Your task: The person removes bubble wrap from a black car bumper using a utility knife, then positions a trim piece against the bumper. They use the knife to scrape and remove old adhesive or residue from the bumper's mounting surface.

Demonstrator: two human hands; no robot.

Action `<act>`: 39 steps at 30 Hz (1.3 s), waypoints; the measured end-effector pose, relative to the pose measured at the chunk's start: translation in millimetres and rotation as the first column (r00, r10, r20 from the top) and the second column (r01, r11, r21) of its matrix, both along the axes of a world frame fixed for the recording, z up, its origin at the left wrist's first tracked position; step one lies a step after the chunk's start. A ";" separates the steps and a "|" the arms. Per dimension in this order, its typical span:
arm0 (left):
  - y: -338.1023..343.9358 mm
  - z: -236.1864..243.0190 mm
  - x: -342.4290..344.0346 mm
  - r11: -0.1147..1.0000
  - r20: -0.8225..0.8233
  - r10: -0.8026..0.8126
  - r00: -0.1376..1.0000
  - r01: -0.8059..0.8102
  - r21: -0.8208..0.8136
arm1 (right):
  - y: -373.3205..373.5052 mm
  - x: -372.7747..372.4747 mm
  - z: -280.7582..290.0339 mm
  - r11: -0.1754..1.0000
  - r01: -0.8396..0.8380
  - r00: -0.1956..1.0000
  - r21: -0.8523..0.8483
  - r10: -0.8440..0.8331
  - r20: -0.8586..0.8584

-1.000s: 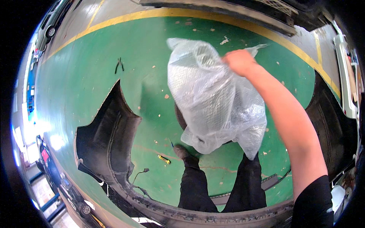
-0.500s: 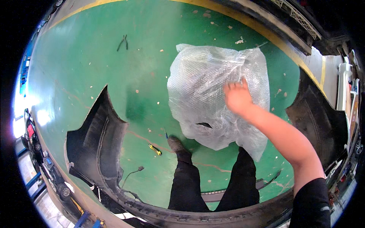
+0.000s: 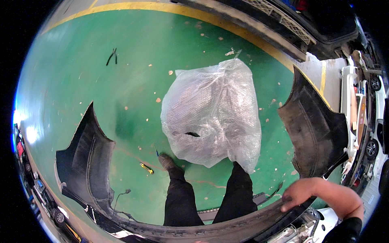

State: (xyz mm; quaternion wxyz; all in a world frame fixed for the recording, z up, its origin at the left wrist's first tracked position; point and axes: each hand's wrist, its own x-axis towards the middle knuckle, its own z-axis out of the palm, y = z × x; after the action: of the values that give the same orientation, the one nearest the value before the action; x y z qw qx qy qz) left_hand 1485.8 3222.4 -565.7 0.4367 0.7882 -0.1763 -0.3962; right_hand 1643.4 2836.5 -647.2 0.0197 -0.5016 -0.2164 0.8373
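A large black car bumper [image 3: 239, 220] curves around my legs, its two flared ends standing up at left and right. At its lower right stretch, my right hand [image 3: 299, 193] is on the edge, fingers curled round it and partly hidden. My left hand is out of view. In front of my feet lies a crumpled sheet of clear bubble wrap [image 3: 214, 113], with a small dark tear near its lower left. It covers one of my feet.
Pliers [image 3: 112, 56] lie far left on the green floor [image 3: 133, 85]. A yellow cutter knife [image 3: 146, 168] and a thin blue-handled tool [image 3: 156, 152] lie by my left foot. A car body part [image 3: 279, 28] juts in at upper right. White panels [image 3: 349, 97] stand at the right.
My right hand has left the bubble wrap and come back to the bumper's edge at lower right. The whole view has shifted, so things sit further left.
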 end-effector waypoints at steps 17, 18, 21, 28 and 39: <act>112.8 37.6 14.9 0.760 -0.230 -0.456 0.860 0.511 0.403 | -43.9 -125.8 213.8 0.993 0.117 0.741 -0.018 -0.075 0.667; 118.6 51.9 12.6 0.777 -0.184 -0.443 0.877 0.478 0.409 | -33.4 -128.9 234.0 0.991 0.114 0.734 -0.064 -0.041 0.678; 128.8 77.6 3.7 0.819 -0.008 -0.450 0.893 0.416 0.396 | -20.0 -178.4 279.9 0.972 0.200 0.608 -0.121 -0.027 0.794; 242.1 165.4 -42.2 0.793 0.180 -0.513 0.839 0.384 0.473 | 97.4 -291.7 344.4 0.949 0.312 0.304 -0.040 -0.060 0.951; 438.4 239.9 7.3 0.765 0.403 -0.438 0.804 0.098 0.636 | 204.6 -370.8 425.7 0.897 0.435 0.092 0.070 -0.121 0.988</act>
State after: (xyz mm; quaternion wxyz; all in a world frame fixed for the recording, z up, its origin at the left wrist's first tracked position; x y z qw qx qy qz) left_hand 1493.1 3660.8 -325.8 0.0416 0.9255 -0.2740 -0.2582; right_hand 1272.6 3041.2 -221.6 -0.0265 -0.9505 0.0271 0.3086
